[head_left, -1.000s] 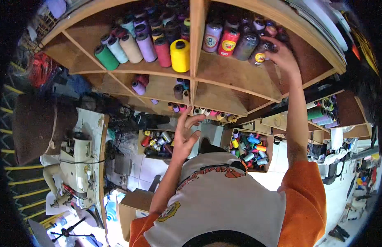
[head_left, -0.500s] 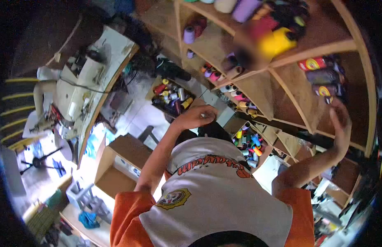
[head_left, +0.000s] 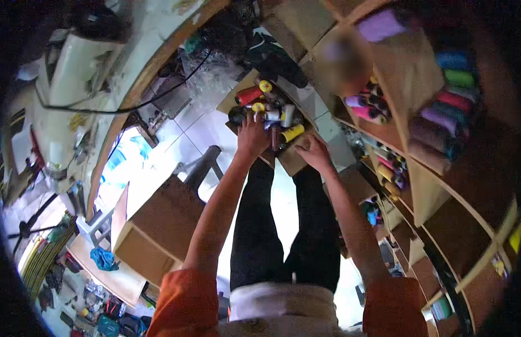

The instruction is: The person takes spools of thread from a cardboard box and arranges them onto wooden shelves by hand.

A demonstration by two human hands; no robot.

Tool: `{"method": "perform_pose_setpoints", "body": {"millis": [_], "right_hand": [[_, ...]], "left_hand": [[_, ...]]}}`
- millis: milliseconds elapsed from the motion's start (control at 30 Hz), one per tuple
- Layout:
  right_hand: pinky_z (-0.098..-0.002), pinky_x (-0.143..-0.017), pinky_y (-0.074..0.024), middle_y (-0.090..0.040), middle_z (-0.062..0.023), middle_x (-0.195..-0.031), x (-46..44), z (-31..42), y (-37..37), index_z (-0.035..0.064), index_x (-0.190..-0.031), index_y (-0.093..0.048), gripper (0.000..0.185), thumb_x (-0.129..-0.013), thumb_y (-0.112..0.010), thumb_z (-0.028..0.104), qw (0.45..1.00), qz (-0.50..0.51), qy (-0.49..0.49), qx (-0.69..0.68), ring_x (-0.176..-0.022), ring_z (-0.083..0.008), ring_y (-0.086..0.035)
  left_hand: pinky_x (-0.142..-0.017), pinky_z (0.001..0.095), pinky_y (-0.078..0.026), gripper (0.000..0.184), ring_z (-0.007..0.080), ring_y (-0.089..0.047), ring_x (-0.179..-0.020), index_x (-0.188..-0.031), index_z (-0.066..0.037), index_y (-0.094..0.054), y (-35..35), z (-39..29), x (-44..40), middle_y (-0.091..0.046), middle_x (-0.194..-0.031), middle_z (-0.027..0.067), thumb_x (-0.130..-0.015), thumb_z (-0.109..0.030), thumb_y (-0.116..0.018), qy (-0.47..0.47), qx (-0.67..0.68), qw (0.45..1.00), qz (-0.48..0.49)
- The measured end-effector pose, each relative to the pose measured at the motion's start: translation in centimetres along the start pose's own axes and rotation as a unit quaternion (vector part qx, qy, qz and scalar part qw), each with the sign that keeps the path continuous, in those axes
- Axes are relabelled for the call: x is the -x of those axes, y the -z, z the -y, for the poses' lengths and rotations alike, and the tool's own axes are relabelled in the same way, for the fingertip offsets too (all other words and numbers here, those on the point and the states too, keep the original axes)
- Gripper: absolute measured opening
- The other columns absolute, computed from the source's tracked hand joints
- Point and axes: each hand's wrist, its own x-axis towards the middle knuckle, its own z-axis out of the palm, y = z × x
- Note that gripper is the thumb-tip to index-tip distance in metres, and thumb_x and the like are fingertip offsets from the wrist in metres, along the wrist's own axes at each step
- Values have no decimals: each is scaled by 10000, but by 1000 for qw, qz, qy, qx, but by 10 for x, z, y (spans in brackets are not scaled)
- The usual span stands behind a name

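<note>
An opened cardboard box [head_left: 294, 162] filled with thread spools stands on the floor in front of my legs. My left hand [head_left: 252, 137] reaches into it from the near left, fingers stretched over the spools and touching them. Close to its fingertips is a spool with a yellow end label [head_left: 258, 106]. A red spool [head_left: 248, 95], a white spool [head_left: 287, 115] and a yellow spool [head_left: 293, 132] lie around it. At the box's right side, my right hand [head_left: 314, 153] has its thumb and fingers apart beside the flap, holding nothing.
Wooden shelving [head_left: 420, 185] with rows of thread spools [head_left: 443, 115] rises on the right. A sewing machine [head_left: 75, 73] is on the table to the left, with a black cable [head_left: 142, 105] hanging off its edge. Another cardboard box [head_left: 159, 224] stands near my left arm.
My right hand has come down from the shelf spools to the box. My left hand has moved forward into the box, and the view has tilted down toward it.
</note>
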Motion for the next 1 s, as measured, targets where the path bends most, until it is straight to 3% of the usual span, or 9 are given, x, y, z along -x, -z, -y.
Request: {"method": "perform_pose_setpoints", "body": {"millis": [67,100,200,333,367,467,567,867,1000], "right_hand": [[-439,-891,-419,-517,-226,-1127,-53,-8,-46,-1,-1257,-402,649,-740,-705,248,993,-94,68,-1,-1041,-389,-512],[-444,-884,-421,-503,-231,-1131,-76,-4,-63,-2,-1268,-382,661,-736,-702,224,984,-135,107,32,-1036,-394,-510],[-450,-870,-428,-468,-242,-1138,-139,19,-88,-11,-1289,-334,682,-728,-686,154,956,-200,186,105,-1034,-409,-503],[-423,-876,-439,-454,-257,-1125,-187,21,-112,-40,-1281,-321,651,-731,-647,81,959,-182,167,141,-1072,-429,-483],[-415,-878,-442,-455,-262,-1120,-190,20,-116,-47,-1278,-321,642,-732,-638,67,957,-186,154,158,-1085,-432,-478],[-422,-902,-449,-426,-270,-1235,-191,14,-130,-46,-1244,-372,483,-788,-523,2,948,-173,199,179,-1032,-393,-527],[-423,-858,-477,-462,-257,-1219,-203,-4,-147,-53,-1229,-400,518,-748,-577,26,922,-266,231,161,-1011,-386,-552],[-340,-731,-483,-623,-126,-937,-177,-19,-104,2,-1059,-562,451,-649,-670,153,994,-54,-10,-98,-822,-244,-606],[-287,-695,-471,-587,-36,-838,-127,-76,-106,16,-1023,-581,417,-638,-691,134,922,110,-250,-274,-774,-143,-567]], "left_hand": [[-858,525,-409,631,397,-434,-1131,-1240,-33,-436,-24,31,-41,-394,-1262,225,-750,-380,-633,4,-80,997,-16],[-946,519,-349,868,416,-369,-1189,-1301,-10,-314,-36,44,-59,-364,-1291,244,-620,-345,-736,-5,-146,989,10],[-975,506,-305,942,398,-342,-1211,-1338,-20,-281,-78,75,-99,-337,-1313,251,-603,-381,-745,-10,-197,978,70],[-994,537,-255,706,368,-337,-1232,-1332,-7,-361,-115,81,-116,-373,-1307,222,-779,-377,-597,-56,-331,942,30],[-980,550,-256,651,364,-349,-1214,-1334,-7,-357,-121,78,-119,-388,-1291,222,-806,-332,-558,-42,-279,959,10],[-974,544,-254,637,362,-357,-1207,-1328,-12,-367,-130,77,-124,-394,-1290,217,-807,-336,-541,-29,-307,951,-1],[-932,553,-288,733,369,-402,-1132,-1312,8,-370,-146,89,-126,-414,-1252,225,-764,-450,-532,-90,-359,924,-96],[-921,526,-306,957,346,-420,-1094,-1315,-1,-361,-151,95,-133,-435,-1194,193,-589,-532,-689,-115,-350,930,16],[-977,503,-283,644,341,-430,-1116,-1264,1,-419,-132,85,-128,-485,-1177,182,-756,-362,-580,-125,-326,936,45]]}}
